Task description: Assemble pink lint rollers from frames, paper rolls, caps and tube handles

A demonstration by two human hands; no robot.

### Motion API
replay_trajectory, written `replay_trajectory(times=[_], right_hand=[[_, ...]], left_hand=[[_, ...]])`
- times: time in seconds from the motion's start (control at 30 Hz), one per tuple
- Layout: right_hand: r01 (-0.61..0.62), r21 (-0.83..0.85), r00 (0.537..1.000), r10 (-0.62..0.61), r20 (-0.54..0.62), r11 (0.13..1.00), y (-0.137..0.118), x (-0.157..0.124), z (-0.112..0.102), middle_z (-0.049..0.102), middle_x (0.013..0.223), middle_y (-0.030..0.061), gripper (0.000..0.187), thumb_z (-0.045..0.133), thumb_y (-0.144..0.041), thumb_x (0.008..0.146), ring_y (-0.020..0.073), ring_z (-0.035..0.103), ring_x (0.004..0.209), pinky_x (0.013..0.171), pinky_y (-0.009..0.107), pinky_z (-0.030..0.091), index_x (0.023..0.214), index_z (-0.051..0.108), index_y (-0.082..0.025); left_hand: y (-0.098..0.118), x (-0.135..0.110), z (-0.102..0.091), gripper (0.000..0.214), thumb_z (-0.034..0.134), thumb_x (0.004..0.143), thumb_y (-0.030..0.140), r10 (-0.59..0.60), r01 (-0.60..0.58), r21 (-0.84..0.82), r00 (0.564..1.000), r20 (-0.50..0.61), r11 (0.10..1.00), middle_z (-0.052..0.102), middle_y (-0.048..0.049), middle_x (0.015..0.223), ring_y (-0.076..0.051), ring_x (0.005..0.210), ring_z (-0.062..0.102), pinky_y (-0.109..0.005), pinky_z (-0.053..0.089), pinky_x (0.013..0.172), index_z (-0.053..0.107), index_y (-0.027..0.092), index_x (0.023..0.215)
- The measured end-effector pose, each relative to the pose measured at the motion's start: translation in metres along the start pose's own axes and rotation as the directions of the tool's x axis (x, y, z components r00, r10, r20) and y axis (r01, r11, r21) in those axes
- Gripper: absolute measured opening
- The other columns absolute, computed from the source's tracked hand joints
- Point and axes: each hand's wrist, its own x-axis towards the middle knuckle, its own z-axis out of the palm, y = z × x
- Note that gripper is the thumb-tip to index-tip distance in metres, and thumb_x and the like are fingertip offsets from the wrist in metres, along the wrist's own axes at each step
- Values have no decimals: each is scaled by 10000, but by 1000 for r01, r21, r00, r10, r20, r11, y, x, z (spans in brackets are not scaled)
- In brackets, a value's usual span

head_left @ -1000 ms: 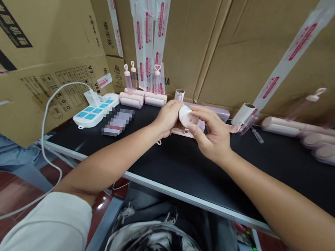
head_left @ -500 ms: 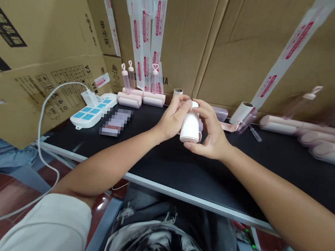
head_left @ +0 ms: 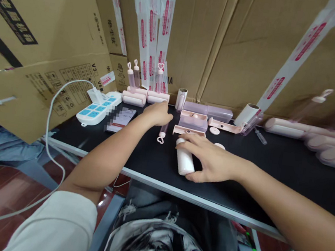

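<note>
My right hand point(head_left: 209, 158) holds a smooth white cylinder point(head_left: 185, 159), its fingers over the far end and its thumb by the near end; the cylinder lies tilted near the front of the black table point(head_left: 150, 162). My left hand point(head_left: 157, 113) reaches away from me, fingers bent down and partly hidden. They close round the far end of a clear tube with a pink heart-shaped loop point(head_left: 162, 134), whose loop points toward me. Beyond the cylinder lie pink shell pieces point(head_left: 190, 131), a lilac translucent case point(head_left: 193, 123) and a round pink cap point(head_left: 214, 130).
Left of my arm are a phone point(head_left: 121, 120) and a white power strip point(head_left: 99, 109) with a cable. Pink-and-white cases point(head_left: 134, 98) and a white tube point(head_left: 246, 115) line the cardboard wall point(head_left: 193, 33). A small screwdriver point(head_left: 260, 136) lies to the right.
Both hands held the white cylinder up together. Now my right hand has brought it down toward me, while my left hand has let go and moved left to the loop-ended tube.
</note>
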Motion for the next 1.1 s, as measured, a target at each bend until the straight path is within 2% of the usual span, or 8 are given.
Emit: replay_trajectory(times=[0.1, 0.23, 0.43, 0.57, 0.7, 0.83, 0.97, 1.1], right_hand=[[-34, -34, 999, 33, -26, 999, 7, -2, -4, 531, 1560, 242, 712, 867, -431, 801, 445, 479, 1503, 1162, 643, 448, 1414, 588, -201], [-64, -37, 998, 63, -15, 997, 13, -6, -4, 524, 1604, 246, 746, 866, -497, 820, 445, 461, 1540, 1181, 640, 441, 1449, 592, -206], [-2, -16, 998, 1, -63, 1000, 20, -11, -4, 481, 1671, 270, 875, 808, -666, 859, 457, 466, 1546, 1204, 670, 414, 1548, 565, -184], [13, -68, 965, -31, -259, 998, 34, -12, -13, 668, 1506, 182, 501, 660, -427, 1024, 358, 627, 1395, 1158, 591, 480, 1486, 643, -235], [-129, -209, 956, 65, -287, 969, 52, -13, -14, 758, 1310, 143, 387, 614, -187, 954, 355, 687, 1189, 1030, 598, 542, 1304, 770, -240], [-189, -271, 968, 131, -216, 944, 67, -15, -6, 759, 1269, 135, 470, 621, -100, 881, 342, 685, 1090, 973, 563, 577, 1272, 818, -269], [-215, -279, 969, 170, -177, 936, 73, -14, -2, 748, 1265, 149, 484, 603, -39, 863, 328, 702, 1052, 947, 518, 588, 1231, 836, -249], [-229, -272, 969, 195, -149, 935, 73, -12, -3, 753, 1161, 159, 408, 563, 6, 869, 306, 716, 1011, 922, 463, 586, 1111, 833, -181]], left_hand=[[-2, -1, 4, 288, 751, 791, 443, -37, 34, 47, 997, 69, 998, 810, -191, 1091, -405, 1065, 762, -450, 563, 903, 733, 222, 974], [-2, 0, 10, 310, 885, 613, 352, -106, 107, -131, 994, 15, 986, 746, -107, 714, -367, 904, 771, -439, 572, 909, 595, 245, 630], [1, 1, 19, 364, 875, 555, 248, -161, 181, -178, 980, 120, 967, 571, -58, 486, -407, 873, 764, -534, 549, 974, 512, 259, 537], [0, 3, 19, 333, 837, 610, 282, -139, 161, -126, 976, 166, 979, 541, -57, 437, -364, 705, 738, -517, 567, 894, 534, 256, 476], [-3, 5, 13, 122, 752, 727, 346, -77, 79, -18, 990, 116, 997, 777, -160, 806, -386, 881, 777, -476, 572, 882, 721, 234, 763], [-3, 5, 8, 308, 676, 822, 382, -31, 32, -18, 998, 55, 999, 792, -210, 1196, -398, 1091, 747, -456, 548, 926, 753, 217, 1071], [-1, 4, 7, 318, 657, 868, 344, 15, -22, -145, 999, -43, 989, 791, -147, 1109, -329, 1003, 713, -409, 525, 905, 729, 236, 1158], [3, 1, 9, 414, 640, 899, 292, 155, -173, -312, 985, -82, 934, 728, -57, 921, -231, 815, 649, -337, 512, 823, 702, 242, 1306]])
